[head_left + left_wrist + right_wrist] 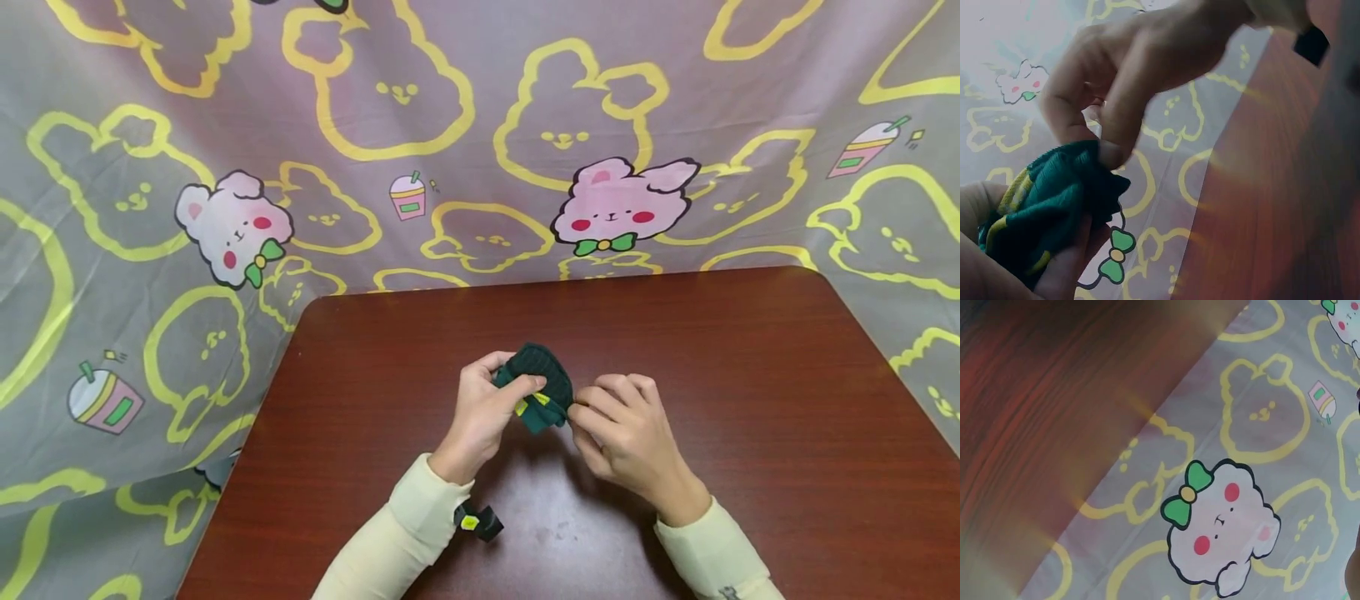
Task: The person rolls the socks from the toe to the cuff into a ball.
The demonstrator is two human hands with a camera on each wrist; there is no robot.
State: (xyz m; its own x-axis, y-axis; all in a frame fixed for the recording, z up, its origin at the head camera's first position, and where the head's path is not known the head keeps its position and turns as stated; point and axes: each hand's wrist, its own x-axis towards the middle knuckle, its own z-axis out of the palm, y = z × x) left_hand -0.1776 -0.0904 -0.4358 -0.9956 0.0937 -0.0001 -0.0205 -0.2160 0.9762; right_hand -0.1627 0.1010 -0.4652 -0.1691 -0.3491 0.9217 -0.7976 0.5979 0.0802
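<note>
A dark green knitted cloth point(543, 375) with yellow marks is held over the table in the head view; it is bunched up and looks like a folded sock. My left hand point(483, 408) grips its left side, thumb lying across the front. My right hand point(626, 425) pinches the cloth's right edge between thumb and fingers. In the left wrist view the right hand point(1107, 81) comes from above onto the edge of the green cloth point(1054, 194), where yellow bands show. The right wrist view catches only a sliver of skin at its right edge.
The brown wooden table point(360, 375) spreads under both hands. A grey curtain point(480, 100) with yellow outlines and pink rabbit faces hangs behind it and along its sides. A black piece with a yellow mark point(469, 522) sits at the left cuff.
</note>
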